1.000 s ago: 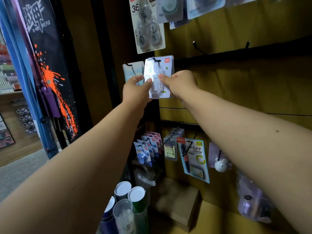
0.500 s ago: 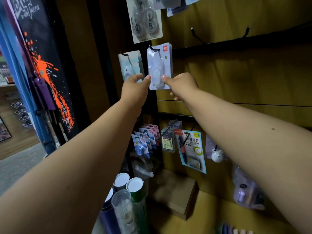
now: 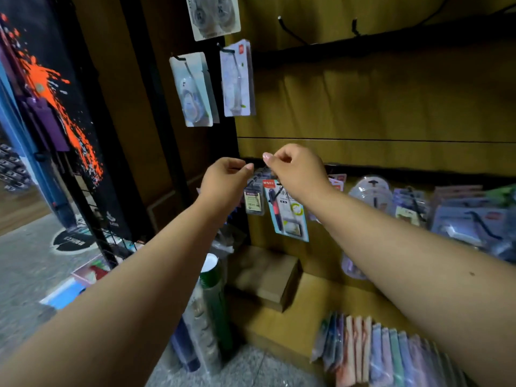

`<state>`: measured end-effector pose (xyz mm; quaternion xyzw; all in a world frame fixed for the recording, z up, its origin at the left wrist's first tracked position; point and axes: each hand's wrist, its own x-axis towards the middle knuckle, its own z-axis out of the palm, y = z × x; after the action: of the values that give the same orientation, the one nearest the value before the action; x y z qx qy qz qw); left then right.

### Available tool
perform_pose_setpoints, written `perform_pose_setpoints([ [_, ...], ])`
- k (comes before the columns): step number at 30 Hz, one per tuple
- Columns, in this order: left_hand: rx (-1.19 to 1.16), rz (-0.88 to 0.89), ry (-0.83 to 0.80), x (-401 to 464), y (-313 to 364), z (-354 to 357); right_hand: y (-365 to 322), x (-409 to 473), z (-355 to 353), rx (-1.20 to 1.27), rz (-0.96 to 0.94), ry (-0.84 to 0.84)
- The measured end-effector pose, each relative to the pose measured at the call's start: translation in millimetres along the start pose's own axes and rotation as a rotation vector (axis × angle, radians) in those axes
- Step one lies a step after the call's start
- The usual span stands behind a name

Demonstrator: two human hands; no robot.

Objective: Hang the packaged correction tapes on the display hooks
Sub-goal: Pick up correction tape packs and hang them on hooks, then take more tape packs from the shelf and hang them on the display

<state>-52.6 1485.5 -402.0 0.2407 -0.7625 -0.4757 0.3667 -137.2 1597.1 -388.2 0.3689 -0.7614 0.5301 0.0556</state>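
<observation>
A packaged correction tape (image 3: 237,81) hangs on a black display hook (image 3: 224,48), free of both hands. A second pack (image 3: 194,90) hangs on the hook to its left, and a larger multi-pack (image 3: 213,15) hangs above. My left hand (image 3: 224,184) and my right hand (image 3: 296,170) are well below the packs, close together, fingers loosely curled and holding nothing. Two bare hooks (image 3: 290,29) stick out of the black rail to the right.
Lower hooks carry a blue pen pack (image 3: 287,210) and other stationery packs (image 3: 460,216). A cardboard box (image 3: 268,275) and a row of upright packs (image 3: 377,353) sit on the low wooden shelf. Rolled tubes (image 3: 212,303) stand on the floor beside a black wire rack (image 3: 92,191).
Both hands let go of the pack, which now hangs on its hook. They dropped down and away from it, and the view tilted downward.
</observation>
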Motion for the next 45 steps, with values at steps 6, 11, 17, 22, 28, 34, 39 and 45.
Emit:
perform_pose_setpoints([
  [6, 0.006, -0.112, -0.118, -51.7, -44.2, 25.6, 51.2, -60.0, -3.6, -0.080, 0.071, -0.100],
  [11, 0.050, -0.190, -0.172, -84.3, -83.0, 49.9, 97.2, -96.3, -9.6, -0.189, 0.172, -0.201],
  [17, 0.208, -0.219, -0.293, -107.1, -109.7, 74.6, 143.3, -118.7, -17.0, -0.312, 0.275, -0.276],
  [22, 0.281, -0.242, -0.377, -119.6, -130.8, 91.5, 182.9, -125.3, -16.4, -0.334, 0.399, -0.331],
  [28, 0.370, -0.286, -0.450, -121.3, -162.4, 110.2, 237.2, -128.3, -3.6, -0.369, 0.543, -0.382],
  [34, 0.447, -0.348, -0.529, -122.1, -204.3, 125.0, 282.6, -137.3, 13.6, -0.380, 0.677, -0.453],
  [39, 0.474, -0.419, -0.609, -129.2, -244.5, 138.7, 322.3, -140.2, 36.6, -0.415, 0.784, -0.495],
  [45, 0.412, -0.493, -0.644, -135.7, -279.1, 153.6, 352.9, -150.5, 62.9, -0.462, 0.855, -0.509],
])
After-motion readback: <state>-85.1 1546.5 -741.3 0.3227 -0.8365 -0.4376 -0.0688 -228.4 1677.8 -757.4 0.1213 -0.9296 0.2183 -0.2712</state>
